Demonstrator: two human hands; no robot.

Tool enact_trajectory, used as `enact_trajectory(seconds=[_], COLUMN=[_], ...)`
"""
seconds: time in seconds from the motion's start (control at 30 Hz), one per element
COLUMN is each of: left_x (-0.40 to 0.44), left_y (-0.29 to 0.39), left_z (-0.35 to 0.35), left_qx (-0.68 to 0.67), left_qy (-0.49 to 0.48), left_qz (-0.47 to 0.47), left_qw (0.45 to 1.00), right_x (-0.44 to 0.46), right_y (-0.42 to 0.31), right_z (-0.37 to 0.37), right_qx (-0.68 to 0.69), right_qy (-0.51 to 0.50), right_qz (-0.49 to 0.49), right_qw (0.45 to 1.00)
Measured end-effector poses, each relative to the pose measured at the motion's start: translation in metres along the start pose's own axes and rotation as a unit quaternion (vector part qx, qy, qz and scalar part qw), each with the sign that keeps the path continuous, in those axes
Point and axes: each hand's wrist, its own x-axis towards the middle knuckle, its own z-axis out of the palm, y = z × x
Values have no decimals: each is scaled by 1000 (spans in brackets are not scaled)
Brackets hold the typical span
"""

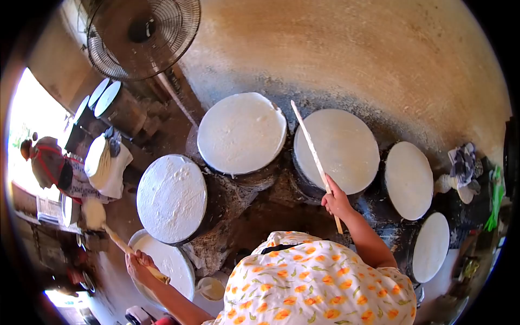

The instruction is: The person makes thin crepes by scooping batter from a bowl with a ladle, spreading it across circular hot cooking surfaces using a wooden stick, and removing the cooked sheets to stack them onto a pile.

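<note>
My right hand point(337, 201) is closed round a long thin flat stick point(310, 142). The stick slants up over the left part of a round white-covered griddle point(341, 149); I cannot tell whether it touches. My left hand point(141, 269) grips the handle of a wooden paddle point(116, 238), whose pale rounded head points away to the upper left. Below that hand is a wide basin point(190, 279) of white batter. Nearer the middle stand two more griddles, one coated with smooth white point(241, 132), the other with a lumpy white layer point(172, 199).
Two further pale round tops point(409, 180) point(431, 247) stand to the right. A standing fan point(143, 35) rises at the upper left. Another person point(51, 168) is by the bright opening, near a cloth-draped round stand point(111, 168). A green bag point(495, 200) hangs far right.
</note>
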Motion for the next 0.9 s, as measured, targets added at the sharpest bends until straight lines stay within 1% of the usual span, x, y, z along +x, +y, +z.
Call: enact_trajectory(seconds=[0.03, 0.1, 0.17, 0.23, 0.27, 0.3, 0.37, 0.4, 0.43, 0.47, 0.5, 0.53, 0.57, 0.6, 0.63, 0.7, 0.73, 0.77, 0.8, 0.83, 0.87, 0.9], left_x=[9, 24, 29, 18, 18, 19, 15, 9, -1, -4, -7, -9, -11, -12, -11, -7, -8, -11, -13, -10, -3, -4], left_y=[-11, -42, -80, -118, -136, -152, -179, -182, -181, -189, -199, -208, -214, -214, -216, -220, -221, -224, -228, -234, -242, -246], left_z=[-35, -100, -155, -189, -213, -237, -265, -256, -242, -244, -244, -240, -236, -229, -226, -220, -223, -231, -240, -244, -245, -248], left_qx=[-1, -89, 19, -31, -89, -144, -207, -195, -184, -189, -191, -159, -126, -95, -94, -118, -120, -117, -116, -115, -126, -119], left_qy=[7, 106, 233, 329, 362, 389, 426, 419, 412, 391, 392, 397, 400, 388, 386, 407, 373, 367, 337, 306, 365, 354], left_qz=[2, -43, -72, -98, -181, -262, -382, -394, -405, -428, -429, -405, -380, -386, -387, -388, -386, -388, -396, -404, -422, -428], left_qw=[1000, 989, 970, 939, 910, 871, 794, 795, 795, 793, 791, 808, 825, 832, 832, 819, 835, 838, 846, 854, 821, 823], right_x=[5, 12, 13, 16, 19, 25, 48, 58, 59, 64, 66, 78, 89, 97, 102, 109, 111, 111, 115, 107, 95, 81], right_y=[-2, -9, -22, -31, -37, -38, -32, -29, -43, -61, -73, -67, -62, -67, -78, -101, -110, -114, -101, -97, -91, -84], right_z=[7, 22, 37, 51, 57, 65, 85, 98, 110, 121, 132, 144, 152, 159, 167, 177, 179, 180, 177, 177, 176, 173], right_qx=[-5, 12, 10, -13, -42, -45, -193, -256, -259, -385, -504, -573, -574, -592, -609, -610, -592, -573, -522, -518, -494, -469], right_qy=[-5, -42, -54, -80, -87, -86, -85, -36, -36, -45, -53, -14, -13, 6, 26, 39, 25, 13, -3, 6, -21, -47], right_qz=[-2, -17, -16, -22, -2, -3, -112, -231, -232, -184, -131, -165, -165, -173, -180, -167, -141, -114, -137, -132, -132, -131], right_qw=[1000, 999, 998, 996, 995, 995, 971, 938, 937, 903, 852, 803, 802, 787, 772, 774, 793, 811, 842, 845, 859, 872])
